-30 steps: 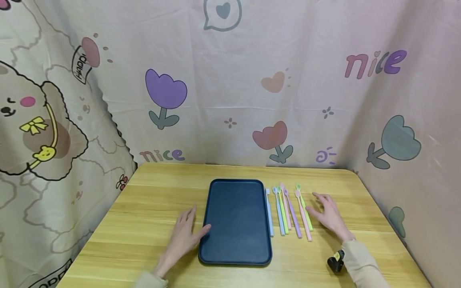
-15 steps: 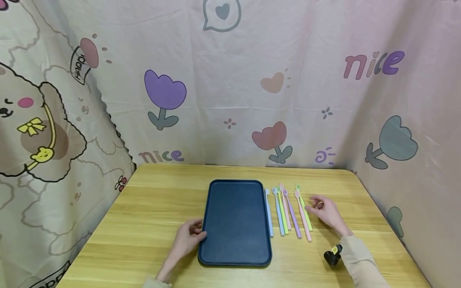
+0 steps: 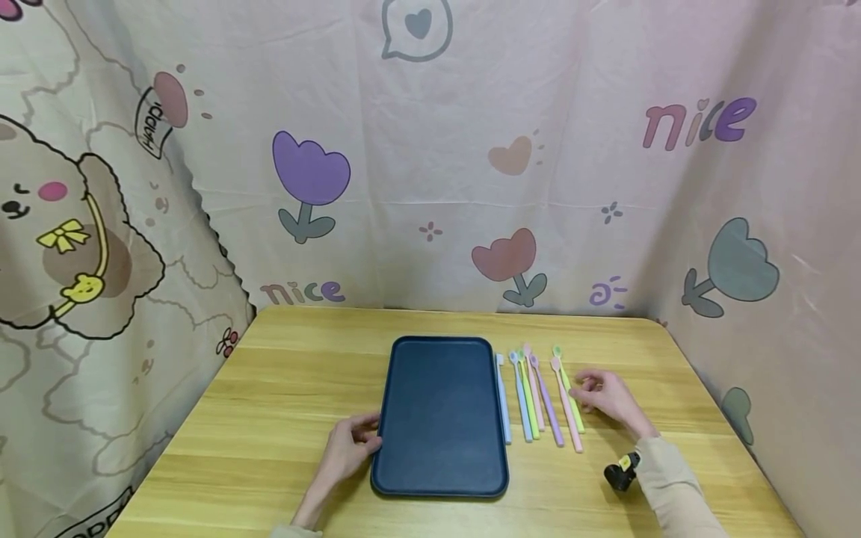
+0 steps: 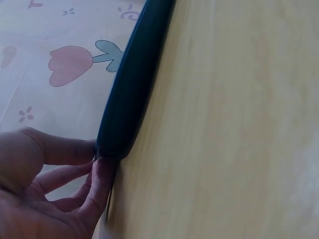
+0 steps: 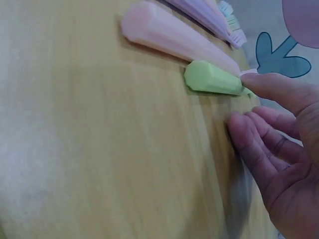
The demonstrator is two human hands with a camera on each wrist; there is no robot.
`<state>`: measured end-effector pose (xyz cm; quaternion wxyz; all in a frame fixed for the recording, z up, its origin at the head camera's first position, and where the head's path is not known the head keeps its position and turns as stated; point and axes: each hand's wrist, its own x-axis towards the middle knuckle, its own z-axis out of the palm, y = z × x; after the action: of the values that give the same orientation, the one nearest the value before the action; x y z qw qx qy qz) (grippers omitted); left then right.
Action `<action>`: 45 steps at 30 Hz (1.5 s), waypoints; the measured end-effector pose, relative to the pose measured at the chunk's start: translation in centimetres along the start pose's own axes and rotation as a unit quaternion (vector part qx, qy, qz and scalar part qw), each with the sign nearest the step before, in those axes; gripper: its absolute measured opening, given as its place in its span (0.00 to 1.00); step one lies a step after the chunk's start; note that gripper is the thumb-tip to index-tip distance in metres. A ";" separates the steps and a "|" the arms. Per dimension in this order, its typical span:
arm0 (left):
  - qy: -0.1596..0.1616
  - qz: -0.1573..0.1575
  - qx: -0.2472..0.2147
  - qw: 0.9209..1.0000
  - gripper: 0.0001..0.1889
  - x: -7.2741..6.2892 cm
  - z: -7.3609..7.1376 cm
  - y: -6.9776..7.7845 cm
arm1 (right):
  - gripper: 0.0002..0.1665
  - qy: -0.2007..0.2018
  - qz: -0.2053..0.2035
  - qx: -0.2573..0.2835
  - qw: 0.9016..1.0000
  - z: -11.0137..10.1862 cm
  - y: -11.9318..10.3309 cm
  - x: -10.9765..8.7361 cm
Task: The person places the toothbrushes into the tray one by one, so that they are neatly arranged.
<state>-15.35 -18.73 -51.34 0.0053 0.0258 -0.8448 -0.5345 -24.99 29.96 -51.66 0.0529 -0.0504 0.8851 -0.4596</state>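
At the near left side of the dark blue tray [image 3: 440,418] is my left hand [image 3: 348,448], fingers bent. Thumb and a forefinger meet the tray's rim [image 4: 132,89] and pinch it in the left wrist view. My right hand [image 3: 608,396] hovers over the table with its fingers loosely bent. Its forefinger tip reaches a light green toothbrush [image 5: 214,78], while the thumb stays apart from it. A pink toothbrush [image 3: 568,411] lies just left of the green one, and a purple toothbrush [image 3: 549,411] lies beyond that.
More toothbrushes lie between the purple one and the tray, including a blue toothbrush [image 3: 503,407] along the tray's right side. Behind the wooden table [image 3: 303,359] hangs a printed curtain [image 3: 417,149]. A black device [image 3: 620,474] is at the right sleeve.
The left hand's spread fingers have bent in at the tray's side, and its thumb has drawn back to the rim. The right hand's fingers have also bent inward beside the green toothbrush.
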 end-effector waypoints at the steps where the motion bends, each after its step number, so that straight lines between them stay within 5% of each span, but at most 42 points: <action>1: -0.003 -0.002 -0.003 1.000 0.21 0.0 0.0 0.0 | 0.29 -0.003 0.005 0.005 1.000 0.0 -0.1 0.0; 12: -0.039 0.000 -0.045 0.998 0.23 0.2 -0.3 -0.4 | 0.26 -0.018 0.036 0.001 0.999 0.2 -0.7 0.2; 17: -0.042 -0.003 -0.052 0.998 0.23 0.2 -0.4 -0.4 | 0.21 -0.024 0.011 -0.005 1.000 0.1 -0.9 0.2; 26: -0.040 -0.007 -0.047 0.998 0.23 0.2 -0.4 -0.6 | 0.16 -0.004 0.042 -0.032 0.999 0.7 -1.4 0.2; 38: -0.043 0.000 -0.048 0.998 0.23 0.3 -0.2 -0.7 | 0.22 -0.027 0.084 0.041 0.995 -0.2 -2.6 -0.2; 45: -0.038 0.004 -0.044 0.998 0.23 0.5 -0.1 -0.9 | 0.26 -0.029 0.048 0.051 0.997 0.0 -4.7 -0.5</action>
<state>-15.77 -19.24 -52.15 -0.0231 0.0017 -0.8203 -0.5715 -24.28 27.38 -47.78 0.1035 -0.0184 0.8600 -0.4994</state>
